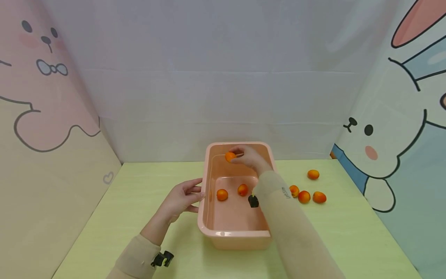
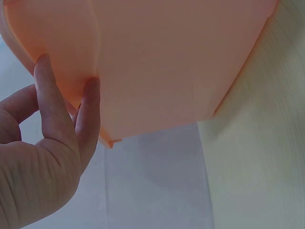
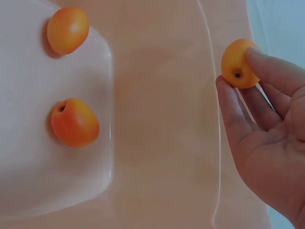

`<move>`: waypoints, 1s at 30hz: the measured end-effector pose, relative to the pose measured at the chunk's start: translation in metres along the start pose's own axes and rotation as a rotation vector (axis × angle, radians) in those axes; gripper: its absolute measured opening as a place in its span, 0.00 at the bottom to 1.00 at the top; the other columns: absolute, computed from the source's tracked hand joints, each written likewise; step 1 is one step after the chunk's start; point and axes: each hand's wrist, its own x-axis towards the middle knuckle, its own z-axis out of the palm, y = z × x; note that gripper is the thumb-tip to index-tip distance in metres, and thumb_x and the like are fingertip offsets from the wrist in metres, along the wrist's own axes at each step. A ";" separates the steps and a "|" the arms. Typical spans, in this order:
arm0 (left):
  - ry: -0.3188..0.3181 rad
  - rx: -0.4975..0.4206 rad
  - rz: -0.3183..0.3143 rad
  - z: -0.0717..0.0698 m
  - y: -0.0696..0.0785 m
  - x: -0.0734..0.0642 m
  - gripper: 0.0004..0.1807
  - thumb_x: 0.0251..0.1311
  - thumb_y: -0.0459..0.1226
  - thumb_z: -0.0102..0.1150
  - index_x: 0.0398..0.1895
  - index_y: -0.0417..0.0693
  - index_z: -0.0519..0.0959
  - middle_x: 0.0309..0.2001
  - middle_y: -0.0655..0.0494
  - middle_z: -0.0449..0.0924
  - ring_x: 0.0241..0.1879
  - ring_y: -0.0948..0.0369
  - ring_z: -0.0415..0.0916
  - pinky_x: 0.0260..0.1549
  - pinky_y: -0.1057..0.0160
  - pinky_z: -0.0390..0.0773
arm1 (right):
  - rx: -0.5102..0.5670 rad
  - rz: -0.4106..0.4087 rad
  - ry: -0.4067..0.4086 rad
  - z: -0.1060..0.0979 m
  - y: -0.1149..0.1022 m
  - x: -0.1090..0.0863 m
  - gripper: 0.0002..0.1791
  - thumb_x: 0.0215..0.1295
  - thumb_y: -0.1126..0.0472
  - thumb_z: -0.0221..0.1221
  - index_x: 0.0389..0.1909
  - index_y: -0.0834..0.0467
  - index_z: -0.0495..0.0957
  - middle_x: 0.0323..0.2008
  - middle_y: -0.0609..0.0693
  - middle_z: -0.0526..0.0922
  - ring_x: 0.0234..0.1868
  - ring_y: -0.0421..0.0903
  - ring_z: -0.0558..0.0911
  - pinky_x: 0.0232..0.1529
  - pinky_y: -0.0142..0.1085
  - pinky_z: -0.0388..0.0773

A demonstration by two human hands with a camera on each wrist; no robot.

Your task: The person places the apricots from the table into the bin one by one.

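My right hand (image 1: 249, 157) pinches a small oval orange fruit (image 3: 237, 67) between thumb and fingertips, over the far end of a pink plastic basin (image 1: 237, 234). The fruit's dark dimple faces the right wrist camera. Two similar fruits lie apart on the basin floor, a left one (image 1: 222, 195) and a right one (image 1: 242, 189). At the basin's left side, my left hand (image 1: 179, 199) holds the rim. Its thumb reaches onto the rim, while other fingertips (image 2: 91, 88) touch the outer wall under the lip.
Several more orange fruits (image 1: 304, 197) lie on the pale green table (image 1: 167, 174) right of the basin, one (image 1: 313, 174) farther back. My right sleeve partly covers the basin's right side. A plain wall stands behind, with cartoon-printed panels at both sides.
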 end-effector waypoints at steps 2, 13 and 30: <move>0.001 0.001 -0.001 0.000 0.000 0.000 0.34 0.68 0.31 0.59 0.74 0.32 0.58 0.57 0.32 0.73 0.45 0.47 0.83 0.35 0.52 0.86 | -0.010 0.013 0.011 0.002 0.001 0.002 0.23 0.66 0.68 0.63 0.61 0.63 0.75 0.59 0.58 0.76 0.60 0.56 0.73 0.62 0.44 0.74; 0.012 0.007 -0.006 0.001 0.002 0.000 0.33 0.68 0.30 0.58 0.73 0.32 0.59 0.57 0.32 0.73 0.45 0.45 0.83 0.34 0.52 0.86 | 0.008 0.064 -0.006 0.013 0.009 0.005 0.21 0.66 0.67 0.63 0.60 0.63 0.75 0.58 0.58 0.75 0.58 0.56 0.73 0.63 0.44 0.73; 0.004 0.006 -0.002 0.000 0.000 0.000 0.34 0.68 0.31 0.58 0.73 0.32 0.58 0.57 0.32 0.74 0.46 0.46 0.83 0.35 0.52 0.86 | -0.032 0.143 -0.018 0.018 0.016 0.001 0.21 0.64 0.65 0.65 0.58 0.62 0.76 0.56 0.57 0.77 0.57 0.56 0.73 0.66 0.45 0.69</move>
